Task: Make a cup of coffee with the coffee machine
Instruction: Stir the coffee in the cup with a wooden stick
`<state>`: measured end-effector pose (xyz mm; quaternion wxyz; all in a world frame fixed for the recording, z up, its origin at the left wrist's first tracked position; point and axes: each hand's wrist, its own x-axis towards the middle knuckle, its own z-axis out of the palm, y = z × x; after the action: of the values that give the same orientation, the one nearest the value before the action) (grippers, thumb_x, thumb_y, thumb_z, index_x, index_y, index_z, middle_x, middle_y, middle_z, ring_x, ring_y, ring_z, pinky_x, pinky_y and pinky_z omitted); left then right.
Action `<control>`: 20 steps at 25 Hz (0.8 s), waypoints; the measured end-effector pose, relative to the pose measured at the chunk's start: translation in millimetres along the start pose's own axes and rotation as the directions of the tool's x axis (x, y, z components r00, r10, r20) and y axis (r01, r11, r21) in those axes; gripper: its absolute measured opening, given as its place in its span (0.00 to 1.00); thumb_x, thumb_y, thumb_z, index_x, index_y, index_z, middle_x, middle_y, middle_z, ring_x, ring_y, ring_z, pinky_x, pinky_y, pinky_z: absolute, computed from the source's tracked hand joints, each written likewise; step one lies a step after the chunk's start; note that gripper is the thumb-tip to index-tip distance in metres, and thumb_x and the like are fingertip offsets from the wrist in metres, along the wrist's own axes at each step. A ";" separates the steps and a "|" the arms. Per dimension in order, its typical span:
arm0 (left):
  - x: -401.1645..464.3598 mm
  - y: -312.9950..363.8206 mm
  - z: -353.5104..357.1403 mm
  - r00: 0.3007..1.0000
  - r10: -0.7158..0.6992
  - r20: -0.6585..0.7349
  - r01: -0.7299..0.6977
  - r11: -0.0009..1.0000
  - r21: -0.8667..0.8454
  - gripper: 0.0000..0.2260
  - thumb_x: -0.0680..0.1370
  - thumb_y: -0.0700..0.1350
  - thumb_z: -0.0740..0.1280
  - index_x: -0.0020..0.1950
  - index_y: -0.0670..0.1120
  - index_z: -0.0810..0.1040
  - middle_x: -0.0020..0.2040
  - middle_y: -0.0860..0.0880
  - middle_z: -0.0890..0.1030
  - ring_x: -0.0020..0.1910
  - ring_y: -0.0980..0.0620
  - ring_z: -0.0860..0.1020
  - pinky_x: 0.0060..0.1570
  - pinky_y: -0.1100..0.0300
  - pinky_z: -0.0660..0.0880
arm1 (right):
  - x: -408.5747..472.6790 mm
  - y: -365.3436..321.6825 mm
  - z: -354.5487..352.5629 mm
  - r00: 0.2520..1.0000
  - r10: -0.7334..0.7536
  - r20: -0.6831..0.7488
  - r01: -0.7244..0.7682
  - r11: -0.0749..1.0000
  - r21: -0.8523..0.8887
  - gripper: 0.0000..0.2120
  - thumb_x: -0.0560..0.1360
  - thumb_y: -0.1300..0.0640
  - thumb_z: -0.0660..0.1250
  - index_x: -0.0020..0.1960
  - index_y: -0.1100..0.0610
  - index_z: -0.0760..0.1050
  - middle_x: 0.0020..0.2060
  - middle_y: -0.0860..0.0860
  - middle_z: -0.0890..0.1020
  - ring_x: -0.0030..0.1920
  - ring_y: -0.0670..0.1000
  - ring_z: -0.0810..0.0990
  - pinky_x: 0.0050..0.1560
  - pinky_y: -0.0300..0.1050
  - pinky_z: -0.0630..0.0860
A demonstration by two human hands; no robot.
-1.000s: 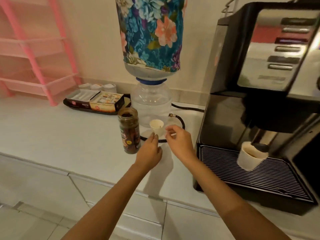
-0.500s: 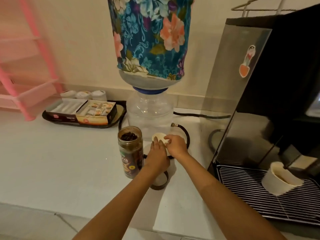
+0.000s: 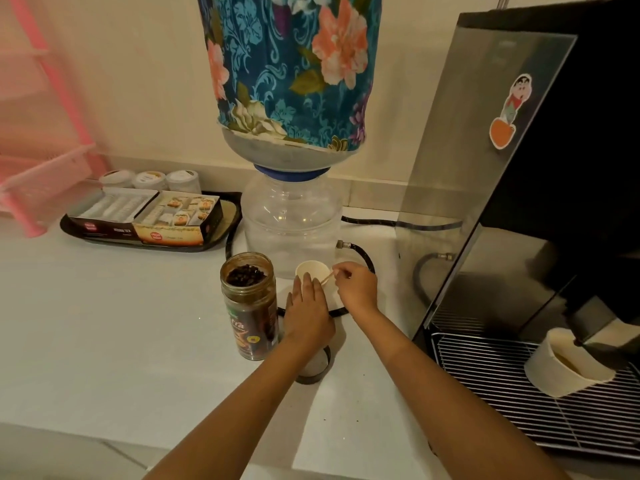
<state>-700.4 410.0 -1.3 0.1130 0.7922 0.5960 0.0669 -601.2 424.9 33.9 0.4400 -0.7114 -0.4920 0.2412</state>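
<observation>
While the right hand (image 3: 356, 289) pinches a thin wooden stirrer (image 3: 327, 278) between thumb and fingers, its tip points into a small paper cup (image 3: 311, 270) that stands on the worktop (image 3: 121, 323) just in front of the water dispenser (image 3: 291, 223). The left hand (image 3: 308, 313) lies beside that cup with its fingers straight and close together, touching or nearly touching the cup's near side; whether it actually steadies the cup I cannot tell. Just left of this hand stands an open jar (image 3: 250, 306) of dark coffee beans or granules, and its lid (image 3: 313, 367) seems to lie on the worktop under the left forearm. Well apart to the right, the coffee machine (image 3: 519, 202) has a larger paper cup (image 3: 568, 368) on its drip grille (image 3: 519, 393), tilted under the spout, with what looks like light brown liquid inside.

As I judge it, the brewing looks done or close to it, since that cup already holds drink. What seems left is stirring it, taking it off the grille, and closing the jar.
</observation>
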 end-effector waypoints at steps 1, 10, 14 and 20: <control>-2.3 -0.5 -0.7 1.000 0.007 -0.018 -0.007 1.000 -0.005 0.32 0.79 0.44 0.57 0.76 0.38 0.44 0.78 0.38 0.44 0.76 0.39 0.42 0.75 0.46 0.46 | -1.1 -0.7 -2.5 0.999 0.012 -0.033 -0.010 0.999 0.053 0.10 0.77 0.64 0.62 0.53 0.62 0.80 0.49 0.58 0.84 0.50 0.55 0.81 0.55 0.52 0.78; -38.9 0.0 -14.5 0.936 0.191 -0.297 -0.224 0.971 -0.083 0.27 0.79 0.44 0.57 0.76 0.38 0.54 0.77 0.40 0.56 0.77 0.44 0.53 0.74 0.55 0.50 | -39.9 -25.0 -41.1 0.980 0.093 -0.175 0.009 0.861 0.509 0.04 0.76 0.63 0.66 0.46 0.56 0.78 0.40 0.54 0.82 0.42 0.51 0.83 0.34 0.35 0.79; -61.1 6.4 -18.0 0.910 0.219 -0.351 -0.285 0.947 -0.146 0.25 0.79 0.44 0.60 0.75 0.40 0.60 0.75 0.41 0.62 0.75 0.45 0.58 0.72 0.55 0.56 | -73.0 -26.8 -66.5 0.984 0.111 -0.139 0.007 0.756 0.655 0.05 0.77 0.62 0.64 0.51 0.59 0.78 0.41 0.53 0.83 0.40 0.45 0.83 0.36 0.35 0.79; -87.9 34.5 -29.7 0.890 0.250 -0.382 -0.366 0.891 -0.269 0.22 0.79 0.44 0.62 0.73 0.43 0.66 0.73 0.44 0.68 0.71 0.46 0.66 0.68 0.56 0.62 | -123.9 -20.4 -116.3 0.988 0.129 -0.083 -0.025 0.670 0.742 0.06 0.78 0.60 0.63 0.53 0.59 0.77 0.45 0.55 0.83 0.43 0.47 0.84 0.39 0.35 0.79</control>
<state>-700.2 319.5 38.8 0.1294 0.8235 0.4510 0.3188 -570.4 269.2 98.1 0.7100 -0.5071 -0.2927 0.3913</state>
